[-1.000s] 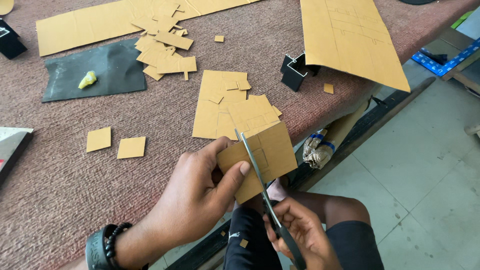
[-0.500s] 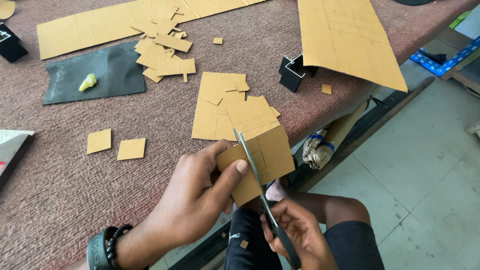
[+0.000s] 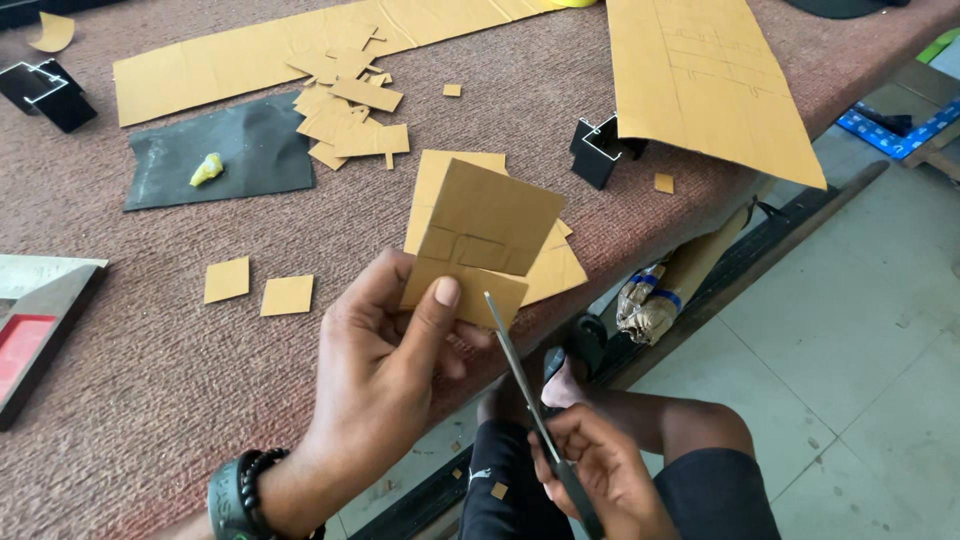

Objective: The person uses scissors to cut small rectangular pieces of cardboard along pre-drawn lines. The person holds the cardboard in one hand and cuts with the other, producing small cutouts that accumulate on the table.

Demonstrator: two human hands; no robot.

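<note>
Holding the cardboard piece [image 3: 480, 240] upright above the desk [image 3: 150, 350] edge, the left hand [image 3: 385, 360] pinches its lower corner; the right hand [image 3: 600, 475] grips scissors [image 3: 530, 400], blades pointing up at its bottom edge.

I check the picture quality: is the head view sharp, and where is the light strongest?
Head view: cardboard piece, left hand and scissors look sharp, no clear motion blur; light is strongest on the floor at right, with no harsh glare; the table is evenly lit.
</note>
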